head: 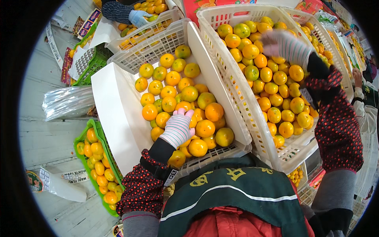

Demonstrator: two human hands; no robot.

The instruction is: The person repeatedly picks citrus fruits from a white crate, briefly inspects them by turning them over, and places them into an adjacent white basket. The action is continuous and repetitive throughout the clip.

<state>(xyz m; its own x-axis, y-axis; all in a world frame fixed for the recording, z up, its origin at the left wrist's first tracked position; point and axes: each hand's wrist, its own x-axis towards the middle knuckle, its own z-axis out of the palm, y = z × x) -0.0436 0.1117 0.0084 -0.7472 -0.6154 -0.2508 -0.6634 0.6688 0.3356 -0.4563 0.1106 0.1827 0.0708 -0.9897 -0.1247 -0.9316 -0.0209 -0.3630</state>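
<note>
My left hand [179, 127], in a striped glove with bare fingertips, rests on mandarins [173, 78] in a crate lined with white card [111, 109]. Its fingers reach over the fruit; whether they grip one is hidden under the palm. Over the far part of a larger white plastic crate [237, 97] on the right hovers my right hand [284, 46], blurred, in the same kind of glove. More mandarins [275, 100], orange with some greenish skins, are heaped below it. Blur keeps me from telling if its fingers hold anything.
A co-worker's gloved hand [139, 18] is in another fruit crate at the top. Green baskets [114, 166] and clear plastic bags [69, 100] lie on the left. Another crate [328, 44] adjoins on the right. A second person's hand [357, 77] shows at the right edge.
</note>
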